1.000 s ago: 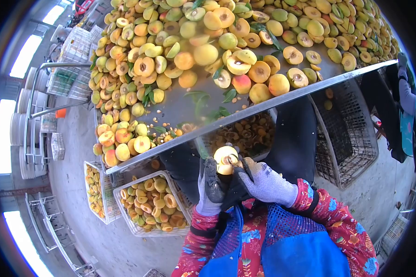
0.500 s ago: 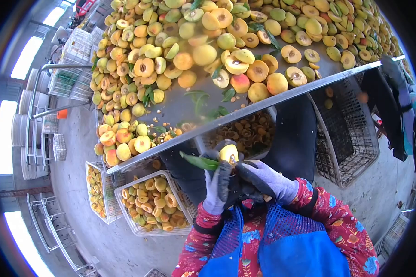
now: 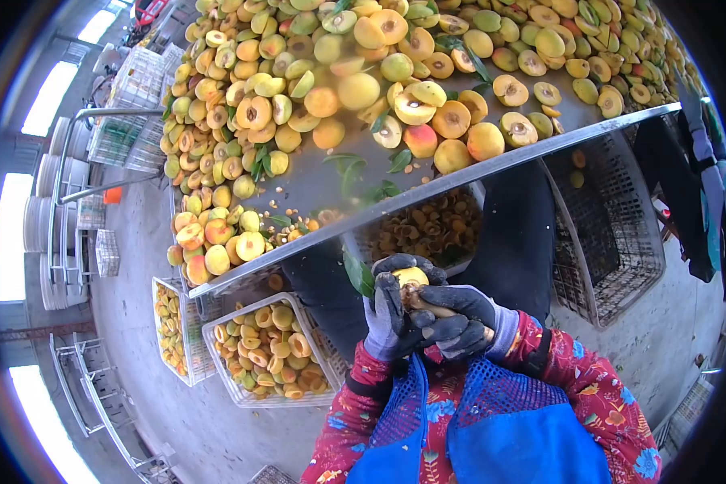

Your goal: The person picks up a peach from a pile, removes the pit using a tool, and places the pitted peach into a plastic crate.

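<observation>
Clenched in the left hand's (image 3: pixel 389 313) grip is a yellow peach (image 3: pixel 411 277), dark gloved fingers (image 3: pixel 403 261) hooked over its top. The right hand (image 3: pixel 462 317), gloved too, closes on the same fruit from below and the side; something tan shows between its curled fingers, too small to name. Both hands hold the peach close to the chest, just under the edge of the metal worktop (image 3: pixel 460 182). A green leaf (image 3: pixel 356 274) hangs just beside the left hand. Behind the hands, under the worktop, stands a crate of fruit pieces (image 3: pixel 427 230). Lower left, a wire basket (image 3: pixel 218 379) holds halved peaches. Whole and halved fruit (image 3: pixel 339 89) are heaped on the worktop.
</observation>
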`<state>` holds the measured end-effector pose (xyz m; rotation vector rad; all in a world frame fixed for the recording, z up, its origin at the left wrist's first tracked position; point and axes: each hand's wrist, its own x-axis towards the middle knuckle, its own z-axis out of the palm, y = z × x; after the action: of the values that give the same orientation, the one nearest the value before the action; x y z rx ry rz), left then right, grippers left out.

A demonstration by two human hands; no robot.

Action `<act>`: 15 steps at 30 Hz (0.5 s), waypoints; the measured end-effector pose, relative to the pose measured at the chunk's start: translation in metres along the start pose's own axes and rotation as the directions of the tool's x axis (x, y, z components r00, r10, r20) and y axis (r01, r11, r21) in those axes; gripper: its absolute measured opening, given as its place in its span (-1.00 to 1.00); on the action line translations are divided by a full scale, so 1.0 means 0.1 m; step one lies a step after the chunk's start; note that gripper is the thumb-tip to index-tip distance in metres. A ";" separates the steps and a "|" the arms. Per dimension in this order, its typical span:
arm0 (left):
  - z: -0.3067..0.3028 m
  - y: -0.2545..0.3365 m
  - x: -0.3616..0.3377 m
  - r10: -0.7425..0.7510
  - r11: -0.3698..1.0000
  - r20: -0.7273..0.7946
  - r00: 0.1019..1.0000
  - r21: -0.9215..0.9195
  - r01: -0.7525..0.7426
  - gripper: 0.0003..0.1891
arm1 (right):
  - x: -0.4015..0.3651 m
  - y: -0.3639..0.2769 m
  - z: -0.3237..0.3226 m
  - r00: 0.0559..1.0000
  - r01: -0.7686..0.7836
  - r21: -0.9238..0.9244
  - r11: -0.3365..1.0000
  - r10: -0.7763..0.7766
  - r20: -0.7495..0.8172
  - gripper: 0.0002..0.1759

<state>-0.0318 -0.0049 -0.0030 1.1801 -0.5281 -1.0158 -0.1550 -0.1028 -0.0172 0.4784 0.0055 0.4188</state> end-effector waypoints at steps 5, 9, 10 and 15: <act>0.03 0.03 0.01 0.015 0.996 0.066 0.998 -0.088 -0.009 -0.50 | -0.05 -0.02 0.02 0.999 -0.023 -0.035 0.999 0.022 -0.023 -0.48; 0.06 -0.06 0.00 -0.006 0.978 -0.039 0.999 -0.210 -0.002 -0.54 | 0.00 0.04 -0.15 0.999 0.038 -0.042 0.998 -0.039 -0.013 -0.47; 0.08 -0.10 0.00 -0.023 0.961 -0.085 0.996 -0.276 -0.001 -0.55 | 0.02 0.04 -0.19 0.998 0.063 -0.059 0.996 -0.063 0.004 -0.47; -0.12 -0.40 0.03 0.303 0.934 -0.368 0.879 0.296 -0.198 -0.61 | 0.08 -0.05 0.03 0.957 0.289 -0.202 0.936 -0.274 0.097 -0.49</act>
<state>-0.0351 -0.0030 -0.0444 1.4609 -0.4681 -0.4624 -0.1454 -0.1050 -0.0158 0.2726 -0.0357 0.1182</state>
